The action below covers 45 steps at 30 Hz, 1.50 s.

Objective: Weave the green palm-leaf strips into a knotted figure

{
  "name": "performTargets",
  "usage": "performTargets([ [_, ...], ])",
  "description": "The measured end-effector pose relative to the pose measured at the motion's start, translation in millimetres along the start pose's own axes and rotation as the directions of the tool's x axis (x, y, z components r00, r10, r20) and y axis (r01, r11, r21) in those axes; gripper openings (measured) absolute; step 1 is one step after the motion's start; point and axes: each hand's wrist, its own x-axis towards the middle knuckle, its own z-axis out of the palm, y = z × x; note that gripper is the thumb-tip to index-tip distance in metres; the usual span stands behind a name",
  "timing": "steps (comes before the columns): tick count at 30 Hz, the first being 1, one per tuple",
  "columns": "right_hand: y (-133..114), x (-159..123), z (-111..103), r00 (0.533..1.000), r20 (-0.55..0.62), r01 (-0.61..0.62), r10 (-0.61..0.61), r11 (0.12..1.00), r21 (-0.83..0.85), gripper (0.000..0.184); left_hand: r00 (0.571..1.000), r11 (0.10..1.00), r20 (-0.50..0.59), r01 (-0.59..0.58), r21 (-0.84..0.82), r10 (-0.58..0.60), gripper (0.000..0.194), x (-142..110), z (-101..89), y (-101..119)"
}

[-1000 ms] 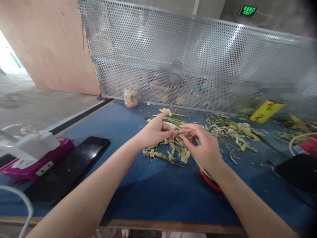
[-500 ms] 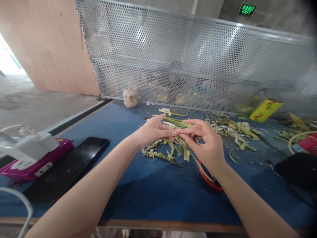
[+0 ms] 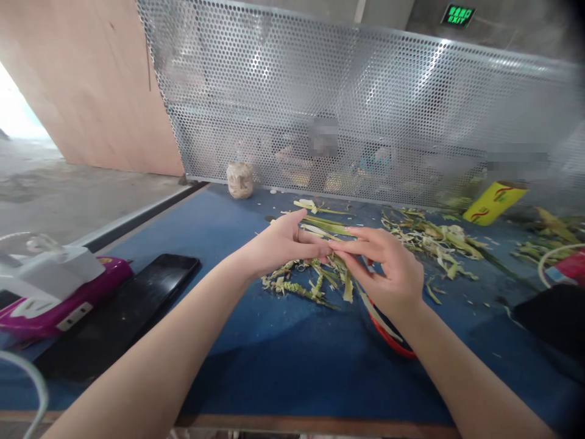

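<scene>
Fingers (image 3: 315, 250) pinched — green strips (image 3: 328, 226) between, scraps (image 3: 292, 286) below

Close head-worn view, looking forward and down across a blue worktop (image 3: 256, 366) toward a perforated metal screen (image 3: 292, 79).

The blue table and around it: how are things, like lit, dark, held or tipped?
Left hand: fingertips closed, seemingly on plant strips
Right hand: fingertips closed too, seemingly on them
Loose strips: scattered
Phone: flat, screen dark
Yellow tube: tilted
Beige object: standing
Purple power strip: white adapter on top
Exit sign: lit green
</scene>
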Motion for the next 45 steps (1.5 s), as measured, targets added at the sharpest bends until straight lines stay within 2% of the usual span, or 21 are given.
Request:
performTargets([
  [4, 3, 0, 2, 0.999, 0.015, 0.032, -0.032, 0.999, 0.009, 0.023, 0.999, 1.0, -0.025, -0.024, 0.017, 0.024, 0.098, 0, 2.7, 0],
  [8, 3, 1, 1, 0.997, 0.021, 0.072, -0.073, 0.997, 0.034, 0.03, 0.998, 1.0, -0.066, -0.022, 0.003, 0.022, 0.095, 0, 4.0, 0],
  [13, 3, 3, 0, 0.995, 0.074, 0.066, -0.07, 0.997, 0.046, 0.032, 0.995, 0.999, -0.091, -0.034, 0.006, 0.034, 0.087, 0, 2.7, -1],
  [16, 4, 3, -1, 0.991, 0.081, 0.112, -0.11, 0.994, -0.011, 0.031, 0.995, 0.999, -0.099, -0.029, 0.03, 0.032, 0.089, 1, 3.1, -1],
  [22, 6, 0, -3, 0.951, 0.068, 0.308, -0.301, 0.931, -0.195, 0.031, 0.993, 0.998, -0.12, 0.029, 0.058, -0.022, 0.101, 2, 7.4, -3],
  [29, 4, 1, -1, 0.949, 0.068, 0.316, -0.309, 0.916, -0.246, 0.023, 0.986, 0.987, -0.167, 0.038, 0.159, -0.011, 0.104, 3, 6.3, -6],
  [33, 2, 2, 4, 0.96, 0.066, 0.28, -0.273, 0.914, -0.294, 0.018, 0.973, 0.964, -0.232, 0.059, 0.259, 0.003, 0.107, 4, 3.1, -10],
  [38, -1, 2, 10, 0.977, 0.117, 0.202, -0.181, 0.957, -0.209, 0.016, 0.969, 0.943, -0.238, 0.023, 0.331, 0.06, 0.107, 5, 1.9, -14],
  [42, -1, 2, 11, 0.991, 0.131, 0.031, -0.025, 0.998, -0.045, 0.02, 0.981, 0.963, -0.183, -0.019, 0.269, 0.071, 0.107, 5, 2.1, -13],
  [45, 0, 3, 10, 0.984, 0.14, -0.126, 0.11, 0.985, 0.115, 0.022, 0.984, 0.958, -0.115, -0.103, 0.269, 0.138, 0.104, 4, 2.7, -11],
])
